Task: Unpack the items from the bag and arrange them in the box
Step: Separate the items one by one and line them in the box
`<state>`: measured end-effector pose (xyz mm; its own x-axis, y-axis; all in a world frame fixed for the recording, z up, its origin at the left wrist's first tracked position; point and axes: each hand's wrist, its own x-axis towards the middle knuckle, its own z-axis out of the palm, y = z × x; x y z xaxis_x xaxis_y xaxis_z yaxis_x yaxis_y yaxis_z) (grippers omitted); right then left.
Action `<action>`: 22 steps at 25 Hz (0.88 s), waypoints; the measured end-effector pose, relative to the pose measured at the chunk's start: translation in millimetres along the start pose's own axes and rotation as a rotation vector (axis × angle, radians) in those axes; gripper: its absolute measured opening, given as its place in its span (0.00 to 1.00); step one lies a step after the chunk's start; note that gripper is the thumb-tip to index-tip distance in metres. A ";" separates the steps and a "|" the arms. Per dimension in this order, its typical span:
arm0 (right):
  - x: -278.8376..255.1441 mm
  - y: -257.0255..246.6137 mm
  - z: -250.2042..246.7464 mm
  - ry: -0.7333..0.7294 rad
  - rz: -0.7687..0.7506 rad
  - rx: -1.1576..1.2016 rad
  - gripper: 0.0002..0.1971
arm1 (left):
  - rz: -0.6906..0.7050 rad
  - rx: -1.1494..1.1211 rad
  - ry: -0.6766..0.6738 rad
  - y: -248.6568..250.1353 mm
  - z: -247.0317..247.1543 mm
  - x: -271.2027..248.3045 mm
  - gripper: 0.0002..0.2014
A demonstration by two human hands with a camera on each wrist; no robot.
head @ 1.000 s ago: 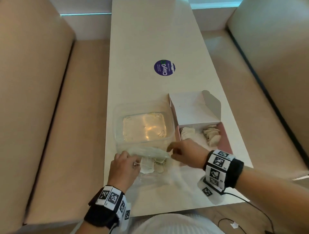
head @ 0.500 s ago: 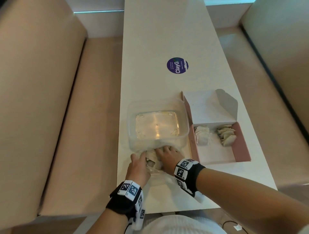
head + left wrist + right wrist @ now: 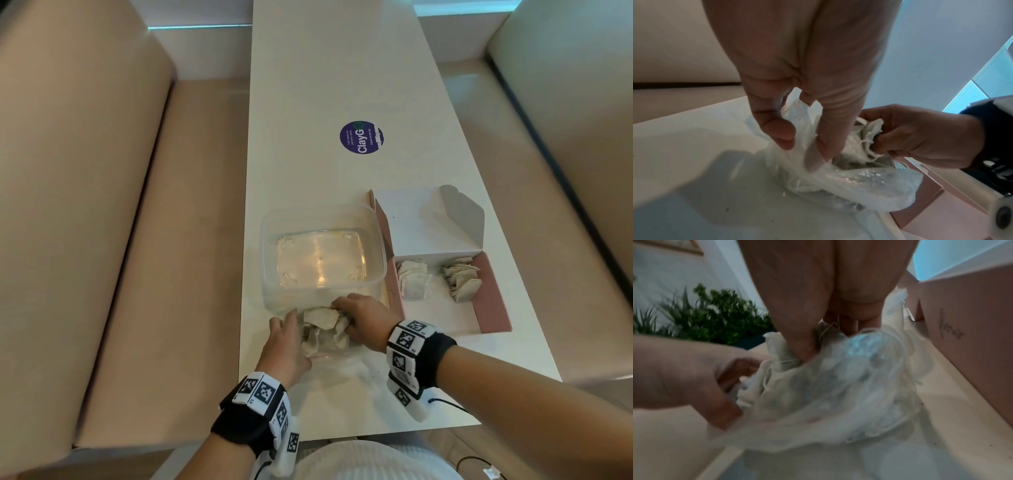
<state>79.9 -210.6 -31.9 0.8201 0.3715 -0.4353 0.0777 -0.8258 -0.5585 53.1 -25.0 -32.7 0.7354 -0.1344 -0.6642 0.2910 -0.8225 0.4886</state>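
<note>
While the left hand (image 3: 797, 91) pinches the rim of the clear plastic bag (image 3: 855, 185) to keep its mouth open, the right hand (image 3: 363, 322) closes around a bunch of pale tea bags (image 3: 322, 318) at the opening. These sachets look light, soft and crushable, with thin strings that may tangle, so a loose grip on their bodies seems wisest. They are cream, flat and crumpled. Just right, the pink box (image 3: 493, 308) on the table (image 3: 342, 68) already holds two stacks.
</note>
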 end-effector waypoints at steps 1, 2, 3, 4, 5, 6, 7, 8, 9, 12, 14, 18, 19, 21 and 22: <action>-2.9 0.5 -3.5 0.038 0.000 0.051 0.18 | 0.018 -0.006 -0.003 -0.2 -0.6 -0.4 0.43; -4.8 1.7 -5.9 0.072 0.009 0.100 0.17 | 0.036 -0.011 -0.002 -0.9 -1.0 -0.3 0.43; -6.5 2.3 -7.7 0.097 0.030 0.148 0.16 | 0.051 -0.018 0.005 -1.5 -1.4 -0.7 0.42; -7.8 3.1 -8.2 0.111 0.057 0.187 0.16 | 0.061 -0.031 0.015 -2.2 -1.6 -1.5 0.42; -8.9 3.5 -8.4 0.118 0.078 0.217 0.16 | 0.070 -0.046 0.026 -2.6 -1.8 -2.5 0.41; -10.3 4.2 -8.2 0.121 0.088 0.241 0.16 | 0.079 -0.051 0.034 -2.8 -1.5 -3.8 0.41; -11.8 4.3 -7.7 0.121 0.086 0.260 0.16 | 0.087 -0.047 0.043 -3.2 -1.6 -5.1 0.41; -13.3 4.0 -7.6 0.122 0.078 0.276 0.16 | 0.095 -0.044 0.054 -3.6 -2.0 -6.5 0.42; -14.5 3.8 -8.0 0.126 0.070 0.285 0.16 | 0.097 -0.048 0.067 -3.5 -3.2 -8.1 0.44; -16.2 1.1 -12.3 0.166 0.041 0.250 0.17 | 0.117 -0.086 0.128 -0.9 -10.7 -15.1 0.53; -16.3 -2.2 -16.1 0.214 -0.016 0.191 0.18 | 0.206 -0.129 0.162 3.8 -15.8 -20.7 0.57; -20.8 -16.1 -26.3 0.190 -0.113 0.167 0.17 | 0.388 -0.250 0.131 19.3 -16.1 -24.0 0.57; -21.7 -20.0 -29.2 0.168 -0.135 0.170 0.16 | 0.397 -0.277 0.118 22.9 -15.4 -23.0 0.54; -22.5 -27.0 -36.1 0.142 -0.172 0.198 0.15 | 0.407 -0.380 0.122 27.9 -15.1 -20.8 0.42; -22.0 -29.4 -38.9 0.143 -0.176 0.233 0.16 | 0.405 -0.451 0.138 28.8 -15.5 -20.3 0.35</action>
<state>81.6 -211.0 21.6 0.8781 0.4230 -0.2237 0.1069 -0.6291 -0.7699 55.9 -37.4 3.6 0.9050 -0.2895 -0.3116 0.1800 -0.4031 0.8973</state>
